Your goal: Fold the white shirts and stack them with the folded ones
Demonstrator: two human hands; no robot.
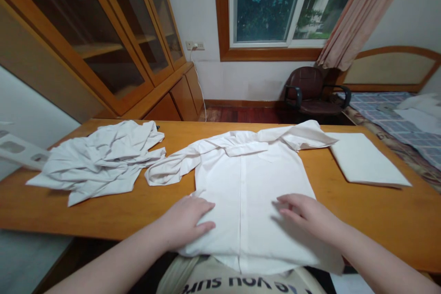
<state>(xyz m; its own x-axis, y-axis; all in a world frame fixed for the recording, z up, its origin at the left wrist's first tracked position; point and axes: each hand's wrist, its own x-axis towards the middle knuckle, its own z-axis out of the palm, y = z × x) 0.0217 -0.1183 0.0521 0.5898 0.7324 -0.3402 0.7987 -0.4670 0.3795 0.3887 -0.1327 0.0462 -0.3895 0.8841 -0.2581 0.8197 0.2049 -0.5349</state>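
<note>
A white button-up shirt (262, 188) lies spread face up, its collar end away from me and its hem hanging over the table's near edge. Both sleeves stretch out sideways in loose folds. My left hand (189, 220) rests on the shirt's left side, thumb and fingers apart, holding nothing. Over the right half, my right hand (303, 213) hovers with loosely bent fingers and casts a shadow on the cloth. Nothing shows in its grasp.
A crumpled pile of white clothing (106, 161) lies on the wooden table (372, 220) at left, beside a white plastic piece (20, 149). A folded white stack (368, 158) sits at right. Beyond are a cabinet (138, 92), an office chair (308, 89) and a bed (396, 115).
</note>
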